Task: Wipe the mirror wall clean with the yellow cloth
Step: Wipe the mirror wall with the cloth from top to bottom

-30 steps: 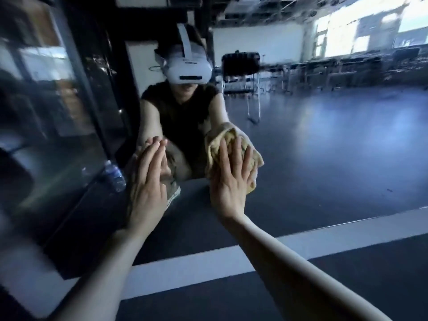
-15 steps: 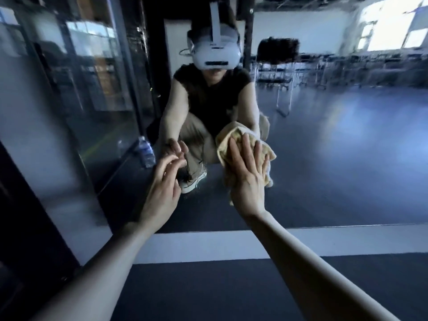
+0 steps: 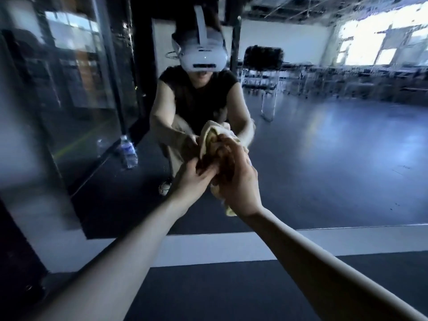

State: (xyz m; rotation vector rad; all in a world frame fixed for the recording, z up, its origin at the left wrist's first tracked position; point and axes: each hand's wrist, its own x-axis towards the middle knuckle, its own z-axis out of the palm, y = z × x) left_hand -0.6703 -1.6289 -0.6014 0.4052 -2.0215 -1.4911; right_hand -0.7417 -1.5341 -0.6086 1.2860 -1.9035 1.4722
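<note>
The mirror wall (image 3: 324, 158) fills the view in front of me and reflects a crouching person wearing a white headset. The yellow cloth (image 3: 229, 210) is bunched up close to the glass at the centre. My right hand (image 3: 236, 179) grips the cloth, fingers curled round it. My left hand (image 3: 196, 174) has come in beside it and its fingers curl into the same bunch of cloth. The cloth's lower corner hangs below my right hand. Whether the cloth touches the glass I cannot tell.
A white baseboard strip (image 3: 347, 242) runs along the mirror's foot above the dark floor (image 3: 220, 293). A plastic water bottle (image 3: 128, 151) shows on the left by a glass partition (image 3: 69, 100). Chairs and bright windows appear in the reflection.
My left hand left the glass and moved right to join my right hand on the cloth. My right hand went from flat pressing to gripping the bunched cloth.
</note>
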